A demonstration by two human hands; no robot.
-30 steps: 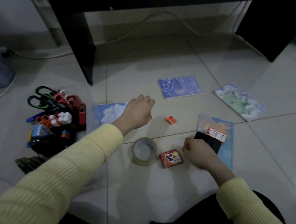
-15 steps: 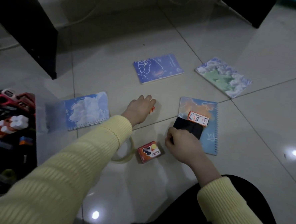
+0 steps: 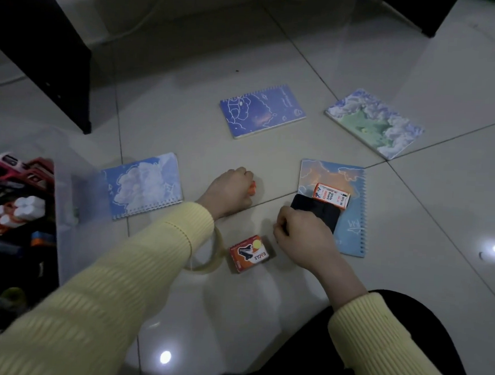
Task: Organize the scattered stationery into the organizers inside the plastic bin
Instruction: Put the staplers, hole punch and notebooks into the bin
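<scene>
A small orange piece [image 3: 253, 187] is being gripped in the left hand's [image 3: 230, 193] curled fingers [image 3: 245, 175], the clear plastic bin [image 3: 65, 205] lying leftward of them.

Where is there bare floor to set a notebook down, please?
Bare tile lies beyond the dark blue notebook, toward the black furniture leg, and right of the orange-and-blue notebook. It is crowded around the left hand gripping a small orange item and the right hand pinching the black case: tape roll, orange box, ink box.
</scene>
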